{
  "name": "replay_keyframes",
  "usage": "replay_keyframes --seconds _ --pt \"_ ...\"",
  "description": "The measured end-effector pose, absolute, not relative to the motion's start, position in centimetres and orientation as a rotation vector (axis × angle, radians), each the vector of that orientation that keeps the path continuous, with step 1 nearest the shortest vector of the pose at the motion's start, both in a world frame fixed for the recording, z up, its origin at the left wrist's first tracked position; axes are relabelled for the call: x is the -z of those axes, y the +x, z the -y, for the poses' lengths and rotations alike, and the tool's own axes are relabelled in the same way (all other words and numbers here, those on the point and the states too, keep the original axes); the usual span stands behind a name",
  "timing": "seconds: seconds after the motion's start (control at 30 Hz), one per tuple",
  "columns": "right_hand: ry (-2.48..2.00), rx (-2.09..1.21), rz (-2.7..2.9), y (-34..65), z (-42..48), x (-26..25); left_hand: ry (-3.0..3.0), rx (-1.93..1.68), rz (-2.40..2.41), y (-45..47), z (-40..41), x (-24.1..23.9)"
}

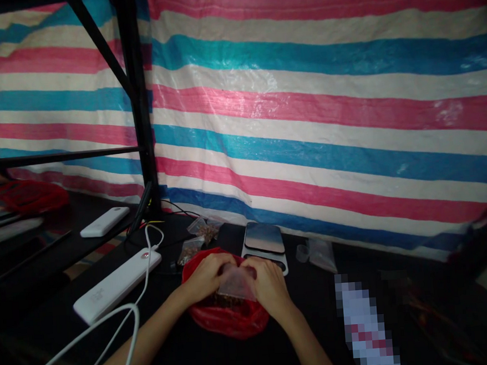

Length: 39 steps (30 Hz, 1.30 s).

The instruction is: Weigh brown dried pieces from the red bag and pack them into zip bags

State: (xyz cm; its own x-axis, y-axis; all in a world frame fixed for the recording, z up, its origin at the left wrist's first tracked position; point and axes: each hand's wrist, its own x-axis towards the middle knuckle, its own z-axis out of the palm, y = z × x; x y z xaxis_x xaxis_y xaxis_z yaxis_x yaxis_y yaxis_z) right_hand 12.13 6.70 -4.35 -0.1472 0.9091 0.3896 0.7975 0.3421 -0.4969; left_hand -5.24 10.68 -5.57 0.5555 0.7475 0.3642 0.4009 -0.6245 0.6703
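Both hands meet over a red plastic bag [230, 319] lying on the dark table. My left hand [206, 277] and my right hand [267, 283] each pinch one side of a small clear plastic bag [236, 283] held between them. Dark brown bits show inside the red bag beneath the small one. Just beyond my hands stands a small digital scale [264, 242] with a shiny flat top.
Two small clear bags [199, 238] filled with brown bits lie behind the red bag, and empty clear bags [317, 252] to its right. A white power bank [117, 286] with cable lies at left, another [104, 221] farther back. A black metal post [138, 101] and striped tarp stand behind.
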Motion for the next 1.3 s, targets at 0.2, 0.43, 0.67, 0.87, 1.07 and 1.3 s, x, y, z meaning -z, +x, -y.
replay_keyframes --seconds 0.2,0.43,0.67,0.87,1.07,1.3 --pt "-1.342 -0.441 1.663 12.6 -7.9 4.3 1.802 -1.005 -0.84 -5.1 -12.0 5.4" --pt "-1.013 -0.647 1.421 12.4 -8.7 3.7 1.809 -1.2 -0.972 -5.0 -11.7 3.4" --pt "-1.103 -0.541 1.067 19.5 -9.4 2.2 1.756 -1.382 -1.046 -7.9 -14.4 3.0" --pt "-1.565 -0.369 0.962 30.7 -9.1 3.0 2.302 -0.951 -1.733 -11.1 -17.5 5.5" --pt "-1.721 -0.666 0.912 33.8 -9.7 3.2 2.514 -0.434 -1.887 -10.0 -17.2 8.1" --pt "-1.764 -0.89 0.957 33.5 -10.6 4.5 2.617 -0.374 -1.962 -9.7 -15.7 7.1"
